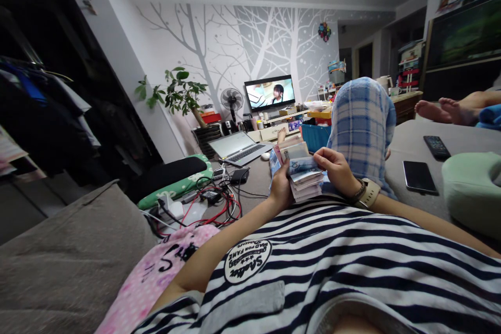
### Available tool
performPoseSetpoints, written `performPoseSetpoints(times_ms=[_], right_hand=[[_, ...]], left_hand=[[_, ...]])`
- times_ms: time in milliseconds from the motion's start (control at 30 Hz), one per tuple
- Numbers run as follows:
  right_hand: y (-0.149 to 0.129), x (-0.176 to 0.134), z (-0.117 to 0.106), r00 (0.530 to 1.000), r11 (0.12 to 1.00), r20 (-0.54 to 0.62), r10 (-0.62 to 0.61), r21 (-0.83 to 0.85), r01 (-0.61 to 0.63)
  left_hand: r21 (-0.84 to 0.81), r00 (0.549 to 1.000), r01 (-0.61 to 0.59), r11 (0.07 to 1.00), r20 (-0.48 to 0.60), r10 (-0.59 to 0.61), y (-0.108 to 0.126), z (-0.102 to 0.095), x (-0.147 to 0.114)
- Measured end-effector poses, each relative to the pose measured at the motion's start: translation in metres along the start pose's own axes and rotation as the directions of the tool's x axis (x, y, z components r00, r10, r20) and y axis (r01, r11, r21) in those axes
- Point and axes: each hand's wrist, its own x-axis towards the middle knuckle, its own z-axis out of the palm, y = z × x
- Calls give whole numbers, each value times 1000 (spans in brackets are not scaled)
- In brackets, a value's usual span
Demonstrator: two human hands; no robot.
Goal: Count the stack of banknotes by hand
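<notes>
Head view: one stack of banknotes [306, 186], gripped in our left hand [281, 186]; our right hand [335, 166] pinches one bluish note [303, 165] by its edge.

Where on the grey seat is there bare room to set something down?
The grey seat shows bare between the raised plaid knee, the phone and the remote control. A smaller patch lies between the laptop, the black box and the left hand. It is crowded around the tangled cables.
</notes>
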Motion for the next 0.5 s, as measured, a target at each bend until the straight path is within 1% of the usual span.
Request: performPoseSetpoints(times_ms=[267, 500], right_hand=[[1, 0, 1, 1000, 1000, 10, -6, -2, 6], [0, 0, 1, 1000, 1000, 7, -9, 0, 9]], left_hand=[[-10, 1000, 17, 1000, -7, -17, 1, 3, -1], [-3, 999, 21, 1000, -48, -21, 3, 5, -4]])
